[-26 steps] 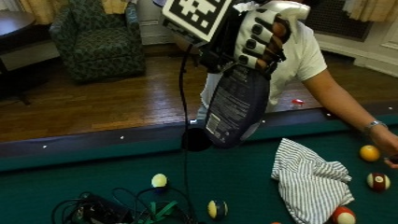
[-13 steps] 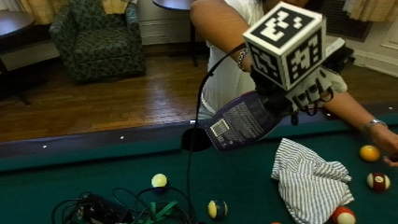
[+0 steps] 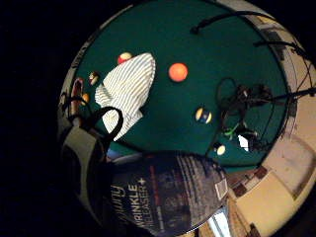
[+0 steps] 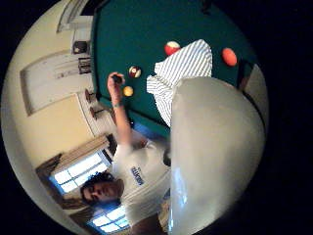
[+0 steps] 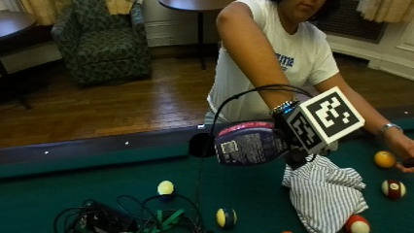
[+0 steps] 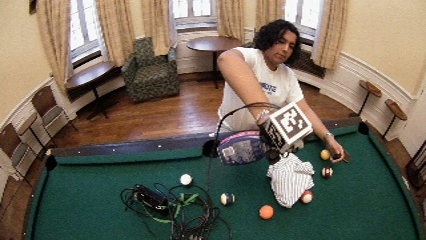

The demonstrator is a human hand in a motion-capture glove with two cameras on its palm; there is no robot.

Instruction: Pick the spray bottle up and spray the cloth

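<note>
Open felt left of the cloth (image 5: 326, 191); balls (image 5: 393, 188) crowd its right, cables (image 5: 129, 218) farther left.

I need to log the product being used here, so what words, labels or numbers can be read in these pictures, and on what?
"WRINKLE RELEASER+": on the spray bottle, in the little finger side palm view; the paler word beside it and the small print are too blurred to read.
Label panel on the bottle in the outside view: too small to read.
Blue lettering on the person's white T-shirt: partly hidden, unreadable.
Billiard balls: no number legible.
</note>
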